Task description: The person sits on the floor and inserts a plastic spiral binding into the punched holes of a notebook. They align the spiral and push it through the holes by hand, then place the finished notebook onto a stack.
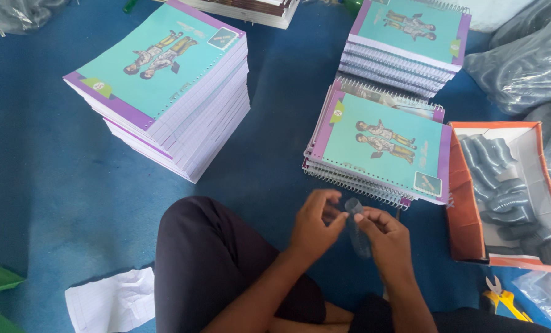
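My left hand (312,229) and my right hand (388,242) meet in front of my knees and pinch a clear plastic coil (357,229), a short translucent spiral that hangs down between them. Both hands grip its upper end with the fingertips. Just beyond the hands lies a low pile of spiral-bound notebooks (380,148) with teal and purple covers showing two cartoon figures. My bent leg in dark trousers (207,259) fills the lower middle.
A tall stack of unbound notebooks (164,86) stands at the left, another bound stack (408,43) at the back right. An orange cardboard box (457,203) holds plastic coils at the right. Yellow-handled pliers (502,299), crumpled paper (112,302), blue floor (41,185).
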